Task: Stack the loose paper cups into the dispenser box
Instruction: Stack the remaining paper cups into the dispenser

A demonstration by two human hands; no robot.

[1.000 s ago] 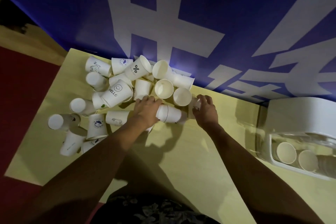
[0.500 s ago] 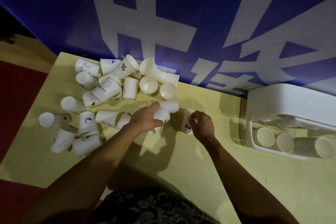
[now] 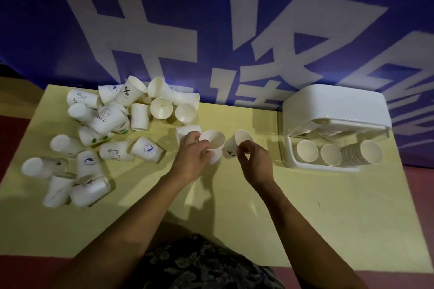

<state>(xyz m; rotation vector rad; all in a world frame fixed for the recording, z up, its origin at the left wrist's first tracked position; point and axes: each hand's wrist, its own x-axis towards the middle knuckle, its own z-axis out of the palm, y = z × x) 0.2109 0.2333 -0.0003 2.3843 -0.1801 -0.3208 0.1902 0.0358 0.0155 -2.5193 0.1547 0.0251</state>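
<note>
Two cups in play right now: the left hand has its fingers wrapped round a plain cup, mouth tipped up, and the right hand pinches the rim of a second cup with a small dark print, just beside the first. Both sit near the middle of the yellow table, between the loose pile on the left and the dispenser box on the right. I'd say the step is nesting one into the other, so line the mouths up the same way and slide it in gently without crushing the paper. The box already holds two single cups mouth-out and a nested stack on its side – the rest lie scattered, some tipped, some upside down
</note>
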